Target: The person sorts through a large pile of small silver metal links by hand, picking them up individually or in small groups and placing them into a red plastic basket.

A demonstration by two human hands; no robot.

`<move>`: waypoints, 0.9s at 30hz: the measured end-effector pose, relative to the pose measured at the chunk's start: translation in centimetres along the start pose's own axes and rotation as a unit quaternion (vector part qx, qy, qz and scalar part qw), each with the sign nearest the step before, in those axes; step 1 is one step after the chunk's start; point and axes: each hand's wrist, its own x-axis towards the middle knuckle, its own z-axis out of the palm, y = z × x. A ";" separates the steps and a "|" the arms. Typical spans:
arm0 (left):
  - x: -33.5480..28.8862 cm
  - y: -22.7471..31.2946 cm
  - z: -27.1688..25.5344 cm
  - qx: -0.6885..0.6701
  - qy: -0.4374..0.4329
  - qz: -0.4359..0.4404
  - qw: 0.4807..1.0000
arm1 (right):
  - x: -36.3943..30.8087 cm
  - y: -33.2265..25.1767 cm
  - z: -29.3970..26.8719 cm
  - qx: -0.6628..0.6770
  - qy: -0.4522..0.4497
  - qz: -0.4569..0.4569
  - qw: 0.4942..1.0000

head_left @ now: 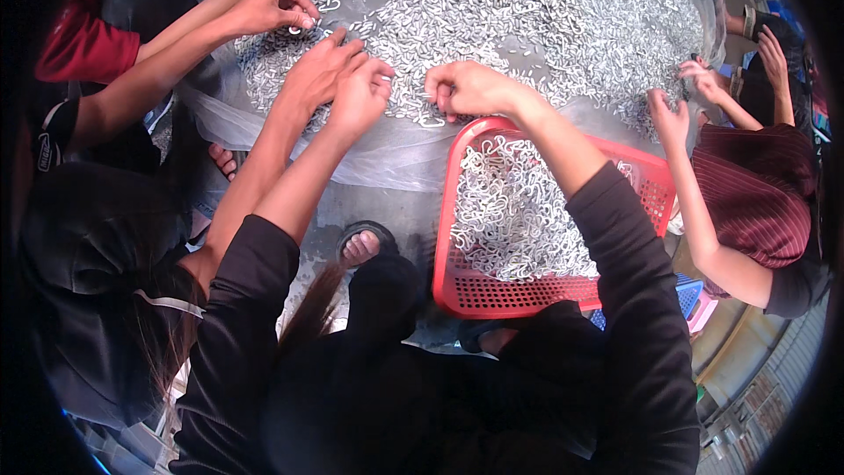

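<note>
A wide heap of small silvery-white metal pieces [527, 0] spreads over a translucent sheet. My left hand [362, 92] is at its near edge, fingers curled and pressed together; whatever they hold is too small to make out. To its right my right hand [470, 88] bends down over the heap with thumb and fingers closed, their tips partly hidden. A pale hook-shaped piece [431, 123] lies just below those fingertips. Under my right forearm stands a red plastic basket [447, 237] with perforated walls, holding many whitish S-shaped hooks [510, 211].
Close beside my left hand is a co-worker's hand [321, 70]. Another person's hand [280, 7] pinches a small piece farther left. At right, a person in a striped maroon top [760, 202] reaches in. A blue basket [688, 292] and sandalled foot [360, 246] are below.
</note>
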 end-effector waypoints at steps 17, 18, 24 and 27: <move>-1.4 0.5 -0.7 -0.227 -0.051 -0.173 0.957 | 1.3 -2.5 3.2 -0.470 0.015 0.072 0.880; -1.7 0.6 -0.7 -0.299 -0.045 -0.220 0.927 | 2.0 -1.9 4.2 -0.485 0.019 0.067 0.872; -3.3 -0.7 -0.3 -0.018 -0.007 -0.170 0.985 | 2.7 -1.9 4.8 -0.474 0.044 0.058 0.877; -4.1 0.5 -0.1 0.187 -0.014 -0.024 0.982 | 0.7 -2.6 1.8 -0.397 0.069 0.115 0.908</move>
